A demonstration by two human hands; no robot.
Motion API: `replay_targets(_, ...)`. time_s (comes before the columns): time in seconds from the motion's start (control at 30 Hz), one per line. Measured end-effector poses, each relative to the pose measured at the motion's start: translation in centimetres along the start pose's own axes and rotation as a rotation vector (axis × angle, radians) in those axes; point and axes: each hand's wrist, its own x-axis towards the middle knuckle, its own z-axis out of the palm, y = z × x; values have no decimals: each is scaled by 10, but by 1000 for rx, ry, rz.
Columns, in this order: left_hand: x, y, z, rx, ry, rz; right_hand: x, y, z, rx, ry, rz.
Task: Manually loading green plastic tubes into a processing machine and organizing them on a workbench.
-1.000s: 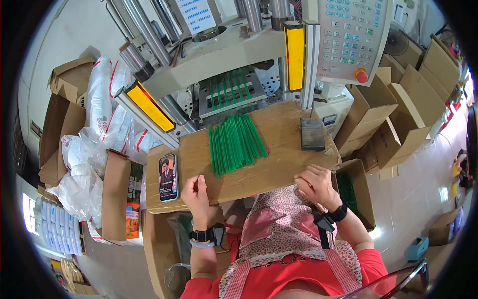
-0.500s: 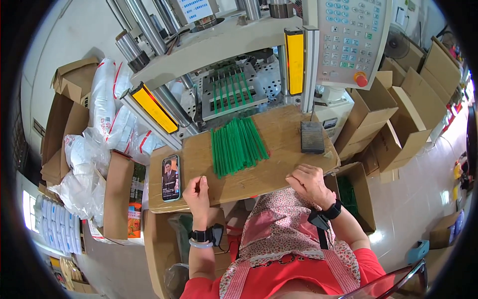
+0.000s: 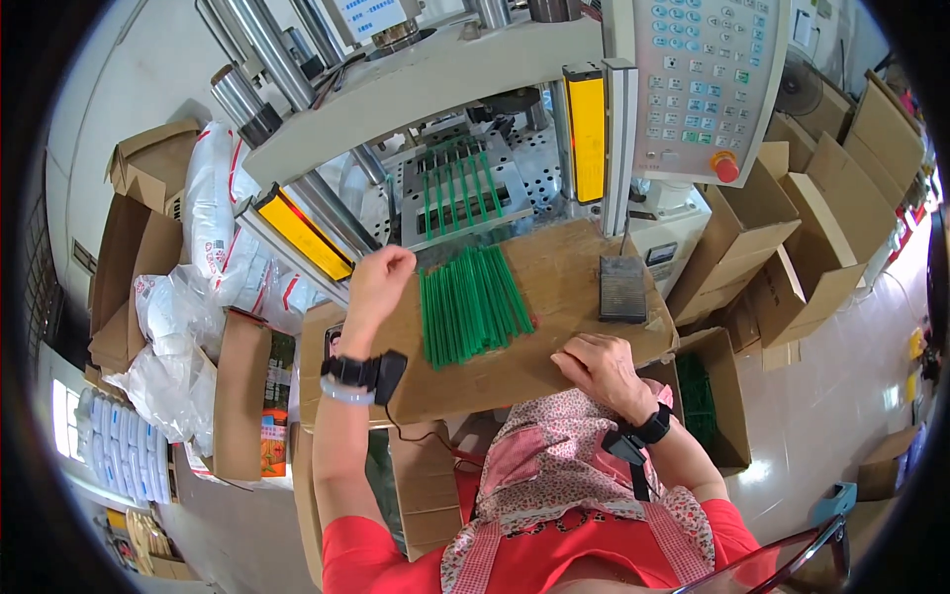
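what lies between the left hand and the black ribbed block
In the head view, green strips, then bare brown board, lie between the left hand and the black block.

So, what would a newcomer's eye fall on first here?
Probably the pile of bright green strips lying on the brown worktop, just in front of the press. Next, the two yellow bars flanking the press opening, and the red button low on the control panel at upper right. The left hand also stands out, raised just left of the pile.
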Motion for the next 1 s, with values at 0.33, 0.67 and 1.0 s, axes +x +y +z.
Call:
replay_targets(0.33,167,1,61,485,-49,-36,-2,5,-1,-7,-19,-51)
replay_targets(0.67,283,-33,108,681,223,166,-2,4,-8,-24,-86,-18)
replay_targets(1.0,214,1,80,934,225,301,-2,8,-6,-34,-83,-25)
